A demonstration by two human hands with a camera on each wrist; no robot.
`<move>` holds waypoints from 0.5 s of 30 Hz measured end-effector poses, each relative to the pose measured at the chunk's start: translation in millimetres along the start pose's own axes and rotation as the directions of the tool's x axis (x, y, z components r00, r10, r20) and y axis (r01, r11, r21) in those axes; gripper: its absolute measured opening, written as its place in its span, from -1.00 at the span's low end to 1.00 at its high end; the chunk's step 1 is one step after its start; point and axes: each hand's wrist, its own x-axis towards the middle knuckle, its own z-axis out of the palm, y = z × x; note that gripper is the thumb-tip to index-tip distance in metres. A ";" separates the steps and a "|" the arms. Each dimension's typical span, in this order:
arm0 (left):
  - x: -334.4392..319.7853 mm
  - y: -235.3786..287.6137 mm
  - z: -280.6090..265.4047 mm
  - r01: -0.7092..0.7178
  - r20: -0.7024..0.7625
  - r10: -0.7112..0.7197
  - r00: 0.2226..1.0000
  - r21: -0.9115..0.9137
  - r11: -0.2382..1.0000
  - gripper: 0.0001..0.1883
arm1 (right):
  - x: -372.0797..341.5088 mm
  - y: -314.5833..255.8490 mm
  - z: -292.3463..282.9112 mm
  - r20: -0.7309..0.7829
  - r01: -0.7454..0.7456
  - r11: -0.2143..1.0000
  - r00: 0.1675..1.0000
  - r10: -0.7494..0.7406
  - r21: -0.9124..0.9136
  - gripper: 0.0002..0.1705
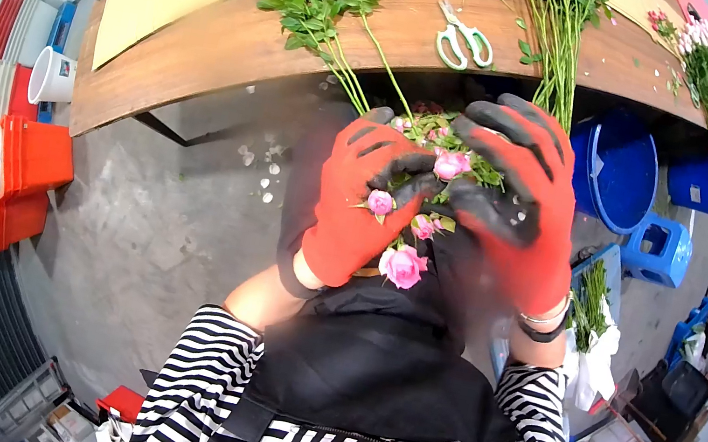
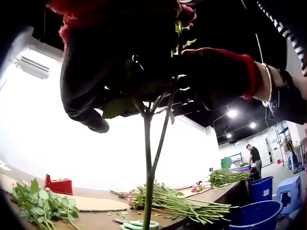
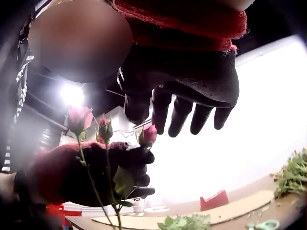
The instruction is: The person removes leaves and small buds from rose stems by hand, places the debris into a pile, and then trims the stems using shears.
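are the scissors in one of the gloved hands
No, the scissors lie on the wooden table, apart from both the left hand and the right hand.

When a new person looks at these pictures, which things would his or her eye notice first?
Probably the left grip and the right grip, in bright red and black gloves at the middle of the head view. Next, perhaps, come the pink roses among and just below them, with the largest bloom lowest. Near that view's left edge, the orange containers also stand out against the grey floor.
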 end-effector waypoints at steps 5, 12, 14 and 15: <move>-3.9 0.5 4.2 -0.179 0.110 0.160 0.981 0.201 0.963 -0.64 | 3.1 6.9 -13.7 0.238 0.117 0.984 0.968 -0.083 -0.131 -0.41; -2.7 4.0 1.5 0.047 0.229 0.011 0.973 -0.246 0.968 -0.69 | -0.3 49.7 -0.3 0.513 -0.645 0.434 0.764 0.392 0.629 -0.59; -7.5 1.9 2.0 0.198 0.136 -0.162 0.977 -0.319 0.927 -0.70 | -8.1 49.5 23.1 0.154 -0.387 0.636 0.907 0.391 0.668 -0.67; -10.0 -1.2 0.9 0.278 0.126 -0.249 0.960 -0.355 0.893 -0.71 | -7.0 33.2 20.8 0.148 -0.431 0.598 0.874 0.463 0.676 -0.65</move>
